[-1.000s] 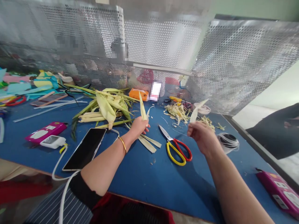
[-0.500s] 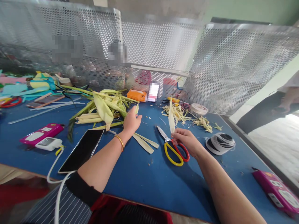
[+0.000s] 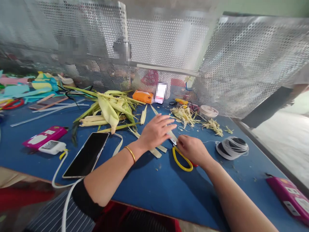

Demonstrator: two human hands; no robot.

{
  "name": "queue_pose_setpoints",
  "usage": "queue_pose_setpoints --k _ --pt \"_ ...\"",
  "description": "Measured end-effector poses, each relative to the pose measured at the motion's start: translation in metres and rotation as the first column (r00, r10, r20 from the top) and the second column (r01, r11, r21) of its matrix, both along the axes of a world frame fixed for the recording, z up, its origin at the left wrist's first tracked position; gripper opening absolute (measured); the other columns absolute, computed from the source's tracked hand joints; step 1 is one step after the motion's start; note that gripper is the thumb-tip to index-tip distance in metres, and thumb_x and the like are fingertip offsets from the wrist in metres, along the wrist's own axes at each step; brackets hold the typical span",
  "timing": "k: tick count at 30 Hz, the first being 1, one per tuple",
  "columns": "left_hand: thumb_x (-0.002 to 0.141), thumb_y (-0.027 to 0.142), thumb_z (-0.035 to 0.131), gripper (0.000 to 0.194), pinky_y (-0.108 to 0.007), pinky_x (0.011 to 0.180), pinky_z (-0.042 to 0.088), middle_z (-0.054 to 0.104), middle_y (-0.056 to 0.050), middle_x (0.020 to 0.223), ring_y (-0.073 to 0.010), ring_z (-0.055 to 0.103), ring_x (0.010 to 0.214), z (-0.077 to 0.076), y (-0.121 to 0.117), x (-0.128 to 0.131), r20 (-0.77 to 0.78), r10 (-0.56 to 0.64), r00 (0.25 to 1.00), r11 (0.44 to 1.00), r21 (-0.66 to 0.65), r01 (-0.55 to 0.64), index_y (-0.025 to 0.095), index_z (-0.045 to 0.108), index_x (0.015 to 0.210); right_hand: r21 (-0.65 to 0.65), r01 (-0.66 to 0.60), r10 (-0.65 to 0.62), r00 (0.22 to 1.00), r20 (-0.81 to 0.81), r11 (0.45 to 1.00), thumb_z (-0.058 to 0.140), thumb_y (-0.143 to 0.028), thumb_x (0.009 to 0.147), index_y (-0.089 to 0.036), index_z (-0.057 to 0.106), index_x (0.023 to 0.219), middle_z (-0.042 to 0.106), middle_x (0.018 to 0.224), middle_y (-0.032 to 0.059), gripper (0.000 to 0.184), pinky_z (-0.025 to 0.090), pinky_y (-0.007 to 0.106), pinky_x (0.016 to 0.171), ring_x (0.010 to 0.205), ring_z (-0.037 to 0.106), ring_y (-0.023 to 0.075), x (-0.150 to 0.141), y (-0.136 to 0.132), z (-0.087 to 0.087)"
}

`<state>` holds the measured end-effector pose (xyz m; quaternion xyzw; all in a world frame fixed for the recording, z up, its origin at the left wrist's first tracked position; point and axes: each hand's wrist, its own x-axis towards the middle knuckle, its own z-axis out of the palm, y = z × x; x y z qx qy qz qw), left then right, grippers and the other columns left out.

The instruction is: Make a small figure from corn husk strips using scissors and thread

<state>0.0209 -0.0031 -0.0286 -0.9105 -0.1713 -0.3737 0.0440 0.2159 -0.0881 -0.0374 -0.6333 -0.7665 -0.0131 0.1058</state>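
My left hand (image 3: 158,131) is open, fingers stretched out, over a pale corn husk strip (image 3: 154,110) that it partly hides. My right hand (image 3: 193,148) is closed on the strip's near end, just above the scissors (image 3: 182,163) with one yellow and one red handle; it covers much of the red handle. A small husk piece (image 3: 143,115) lies beyond my left hand. More cut husk strips (image 3: 156,152) lie partly beneath that hand. A heap of green and pale corn husks (image 3: 108,112) is to the left.
A phone (image 3: 87,154), a white device (image 3: 52,147) with a cable and a magenta box (image 3: 44,137) are at left. Shredded husk (image 3: 184,116), a tape roll (image 3: 209,111) and a string spool (image 3: 231,148) are at right. Perforated metal panels (image 3: 166,45) stand behind.
My left hand put down a small husk piece near the heap, then came right with fingers spread. My right hand moved left with its husk strip, which tilted over toward the left hand.
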Motion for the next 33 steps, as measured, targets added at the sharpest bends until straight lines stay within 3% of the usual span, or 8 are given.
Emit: queue_pose_setpoints --k 3,7,14,20,24,26,29,33 --pt "0.092 0.030 0.057 0.018 -0.049 0.112 0.029 0.074 -0.004 0.095 -0.0214 0.063 0.103 -0.002 -0.010 0.005 -0.211 -0.018 0.977 0.999 -0.041 0.010 0.021 0.071 0.100 0.009 -0.072 0.070 0.993 0.094 0.997 0.043 -0.023 0.091 -0.019 0.057 0.076 0.064 0.076 0.0037 0.021 0.024 0.027 0.055 0.060 0.053 0.0134 -0.005 -0.003 0.001" --pt "0.093 0.034 0.053 0.025 -0.031 0.083 0.044 0.072 -0.002 0.077 -0.0161 0.063 0.074 -0.005 -0.010 0.004 -0.234 0.082 0.969 0.926 -0.342 -0.161 0.021 0.073 0.084 0.077 0.001 0.000 1.000 -0.015 0.997 0.042 -0.028 0.095 -0.020 0.059 0.083 0.066 0.083 0.0034 0.023 0.028 0.026 0.057 0.065 0.057 0.0138 0.000 -0.002 0.004" --pt "0.083 0.032 0.058 0.026 -0.024 0.053 0.032 0.066 -0.001 0.060 -0.0110 0.052 0.051 -0.004 0.001 -0.004 -0.069 0.298 0.952 0.565 -0.791 -0.234 0.018 0.069 0.065 -0.253 0.169 -0.139 0.982 0.130 0.953 0.055 -0.031 0.083 -0.018 0.059 0.098 0.069 0.094 0.0092 0.021 0.032 0.028 0.060 0.081 0.064 0.0229 0.005 -0.007 0.011" --pt "0.079 0.026 0.061 0.018 -0.023 0.045 0.025 0.060 0.000 0.058 -0.0061 0.037 0.042 -0.007 0.003 -0.001 0.082 0.427 0.900 0.200 -0.980 -0.006 0.015 0.069 0.067 -0.312 0.204 -0.138 0.965 0.223 0.928 0.054 -0.017 0.073 -0.013 0.059 0.114 0.069 0.099 0.0157 0.042 0.035 0.030 0.061 0.085 0.067 0.0284 -0.011 -0.010 0.006" --pt "0.078 0.025 0.065 0.018 -0.022 0.043 0.019 0.056 0.000 0.057 -0.0032 0.029 0.041 -0.005 0.005 -0.001 0.177 0.507 0.844 0.089 -0.984 0.153 0.013 0.068 0.065 -0.269 0.286 -0.306 0.951 -0.037 0.920 0.057 -0.020 0.074 -0.013 0.061 0.120 0.070 0.101 0.0161 0.047 0.042 0.031 0.068 0.089 0.067 0.0282 0.000 0.003 -0.004" --pt "0.077 0.028 0.068 0.017 -0.022 0.043 0.017 0.054 0.001 0.056 -0.0030 0.027 0.041 -0.006 0.008 -0.002 0.209 0.542 0.814 0.079 -0.977 0.198 0.013 0.070 0.069 -0.284 0.264 -0.350 0.882 -0.315 0.922 0.058 -0.023 0.074 -0.015 0.060 0.124 0.071 0.092 0.0104 0.051 0.043 0.030 0.065 0.079 0.066 0.0238 0.008 0.009 -0.008" --pt "0.076 0.032 0.069 0.018 -0.022 0.043 0.017 0.052 0.002 0.055 -0.0038 0.027 0.041 -0.008 0.013 -0.004 0.235 0.584 0.777 0.105 -0.971 0.214 0.014 0.071 0.071 -0.382 0.141 -0.391 0.565 -0.726 0.913 0.065 -0.035 0.072 -0.019 0.056 0.128 0.062 0.070 -0.0007 0.059 0.039 0.027 0.049 0.049 0.052 0.0136 0.013 0.013 -0.008" --pt "0.075 0.033 0.068 0.020 -0.024 0.044 0.020 0.051 0.003 0.054 -0.0050 0.030 0.042 -0.011 0.018 -0.007 0.240 0.623 0.744 0.160 -0.971 0.180 0.014 0.071 0.069 -0.393 -0.034 -0.374 0.242 -0.895 0.919 0.081 -0.050 0.057 -0.020 0.058 0.114 0.051 0.061 -0.0069 0.069 0.033 0.021 0.043 0.046 0.042 0.0081 0.010 0.008 -0.001"
